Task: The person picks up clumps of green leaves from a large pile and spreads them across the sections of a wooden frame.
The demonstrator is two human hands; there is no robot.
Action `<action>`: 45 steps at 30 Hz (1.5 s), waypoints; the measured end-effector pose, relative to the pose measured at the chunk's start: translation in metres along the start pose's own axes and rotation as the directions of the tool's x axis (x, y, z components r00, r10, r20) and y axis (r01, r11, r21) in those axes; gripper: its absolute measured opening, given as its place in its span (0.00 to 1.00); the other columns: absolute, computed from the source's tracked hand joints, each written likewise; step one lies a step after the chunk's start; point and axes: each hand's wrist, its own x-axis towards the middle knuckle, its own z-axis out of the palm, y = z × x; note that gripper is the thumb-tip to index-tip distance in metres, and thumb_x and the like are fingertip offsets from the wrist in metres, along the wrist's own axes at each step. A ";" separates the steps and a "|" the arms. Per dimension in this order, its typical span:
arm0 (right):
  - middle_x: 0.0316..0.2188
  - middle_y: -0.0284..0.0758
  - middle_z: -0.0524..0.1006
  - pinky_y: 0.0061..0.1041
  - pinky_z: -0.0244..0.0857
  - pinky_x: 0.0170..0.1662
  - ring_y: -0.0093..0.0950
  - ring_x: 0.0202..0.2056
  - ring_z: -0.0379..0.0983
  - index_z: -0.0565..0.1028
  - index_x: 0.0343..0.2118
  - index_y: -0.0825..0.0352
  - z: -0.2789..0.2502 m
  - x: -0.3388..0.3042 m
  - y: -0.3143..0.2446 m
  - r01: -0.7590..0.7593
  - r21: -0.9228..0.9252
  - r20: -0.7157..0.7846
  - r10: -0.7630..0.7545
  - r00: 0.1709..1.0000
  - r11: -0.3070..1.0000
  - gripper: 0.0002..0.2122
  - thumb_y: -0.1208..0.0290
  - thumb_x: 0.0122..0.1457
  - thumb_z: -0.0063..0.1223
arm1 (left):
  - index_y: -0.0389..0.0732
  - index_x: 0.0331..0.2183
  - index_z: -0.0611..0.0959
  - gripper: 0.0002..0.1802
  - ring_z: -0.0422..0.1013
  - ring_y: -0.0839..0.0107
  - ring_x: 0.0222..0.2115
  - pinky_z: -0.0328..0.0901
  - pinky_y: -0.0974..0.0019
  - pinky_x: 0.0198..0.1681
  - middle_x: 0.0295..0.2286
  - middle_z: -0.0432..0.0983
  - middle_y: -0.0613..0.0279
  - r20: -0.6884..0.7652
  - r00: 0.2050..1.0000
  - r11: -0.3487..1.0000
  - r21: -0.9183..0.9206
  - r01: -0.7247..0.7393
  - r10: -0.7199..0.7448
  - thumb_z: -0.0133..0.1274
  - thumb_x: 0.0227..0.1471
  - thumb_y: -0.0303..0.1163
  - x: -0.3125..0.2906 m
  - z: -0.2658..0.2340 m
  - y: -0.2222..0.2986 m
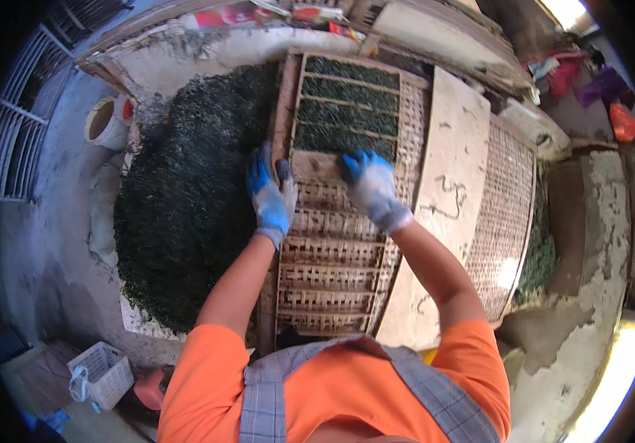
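The gloved left hand (271,198) and right hand (371,184) flank a small wooden board (316,165) just below green leaves (347,103) on the slatted frame (328,270); whether either grips it is unclear. Uneven pressure could tilt it, scattering leaves.

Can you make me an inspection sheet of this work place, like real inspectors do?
Surface: woven lattice mat under a slatted wooden frame; pale board to the right.
Things in use: the frame's far sections hold dark green shreds; lattice shows through the nearer ones. Dark green heap on the left.
Clutter: white basket, lower left; orange bag-like thing, upper right.
Hands: both gloved; left hand by the frame's left side, right hand at a small wooden board. Grip unclear.
Cables: nothing seen.
Surroundings: whitish bucket and metal bars, left.
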 end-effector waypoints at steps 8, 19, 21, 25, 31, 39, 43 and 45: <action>0.34 0.41 0.82 0.29 0.70 0.42 0.35 0.35 0.77 0.80 0.40 0.61 0.017 0.026 0.088 0.179 0.863 -0.187 -0.031 0.982 0.472 0.12 0.65 0.53 0.59 | 0.33 0.49 0.75 0.18 0.70 0.57 0.45 0.63 0.61 0.51 0.44 0.74 0.48 -0.041 0.997 0.943 -0.329 0.049 -0.066 0.48 0.59 0.31 0.004 0.036 -0.024; 0.36 0.41 0.80 0.38 0.72 0.40 0.45 0.39 0.77 0.79 0.38 0.58 0.076 -0.209 0.176 -0.436 0.541 -0.073 0.557 0.827 0.719 0.12 0.62 0.50 0.58 | 0.35 0.54 0.72 0.19 0.68 0.73 0.45 0.63 0.70 0.50 0.47 0.72 0.60 0.400 0.836 0.070 -0.887 0.456 -0.377 0.46 0.61 0.23 0.004 0.047 -0.017; 0.32 0.38 0.82 0.34 0.72 0.36 0.38 0.34 0.78 0.79 0.35 0.61 0.084 -0.205 0.167 -0.387 0.716 -0.088 0.624 0.776 0.582 0.09 0.67 0.52 0.57 | 0.36 0.54 0.71 0.19 0.68 0.72 0.44 0.64 0.70 0.49 0.47 0.71 0.62 0.383 0.881 0.018 -0.915 0.404 -0.279 0.45 0.62 0.24 0.012 0.034 -0.034; 0.28 0.32 0.81 0.23 0.68 0.33 0.21 0.28 0.72 0.79 0.37 0.67 0.075 -0.199 0.190 -0.132 0.991 0.108 0.714 0.691 -0.022 0.09 0.70 0.55 0.61 | 0.37 0.55 0.70 0.21 0.68 0.70 0.40 0.65 0.70 0.49 0.47 0.70 0.64 0.402 0.870 0.325 -0.814 0.482 -0.284 0.46 0.60 0.23 -0.056 -0.018 -0.059; 0.35 0.44 0.81 0.37 0.71 0.44 0.42 0.41 0.78 0.80 0.37 0.63 0.061 -0.191 0.176 -0.489 0.602 -0.213 0.718 0.663 0.631 0.17 0.55 0.50 0.62 | 0.32 0.59 0.63 0.33 0.58 0.58 0.60 0.52 0.61 0.63 0.58 0.61 0.49 0.317 0.942 0.993 -0.054 -0.102 0.114 0.52 0.57 0.35 -0.243 -0.109 -0.032; 0.27 0.48 0.79 0.33 0.69 0.37 0.36 0.29 0.77 0.78 0.29 0.71 0.067 -0.164 0.118 -0.369 0.730 0.012 0.530 0.848 0.574 0.14 0.61 0.56 0.57 | 0.39 0.52 0.75 0.26 0.66 0.49 0.52 0.61 0.55 0.55 0.50 0.69 0.42 0.308 0.950 0.975 -0.195 0.109 -0.044 0.55 0.54 0.40 -0.270 -0.111 -0.074; 0.23 0.35 0.77 0.26 0.66 0.31 0.22 0.26 0.70 0.75 0.30 0.69 0.044 -0.123 -0.060 0.292 0.718 -0.327 -0.063 0.943 0.632 0.05 0.75 0.61 0.54 | 0.41 0.42 0.83 0.15 0.79 0.60 0.35 0.70 0.64 0.39 0.33 0.82 0.53 0.292 0.928 0.930 -0.211 0.300 -0.233 0.56 0.53 0.36 -0.243 -0.193 -0.050; 0.33 0.43 0.79 0.34 0.68 0.40 0.37 0.36 0.76 0.77 0.36 0.68 0.056 -0.092 -0.145 0.470 0.638 -0.450 -0.200 0.870 0.610 0.07 0.69 0.60 0.56 | 0.40 0.41 0.83 0.14 0.80 0.65 0.34 0.70 0.66 0.37 0.33 0.82 0.53 0.373 0.859 0.864 -0.224 0.450 -0.350 0.57 0.53 0.36 -0.242 -0.240 -0.056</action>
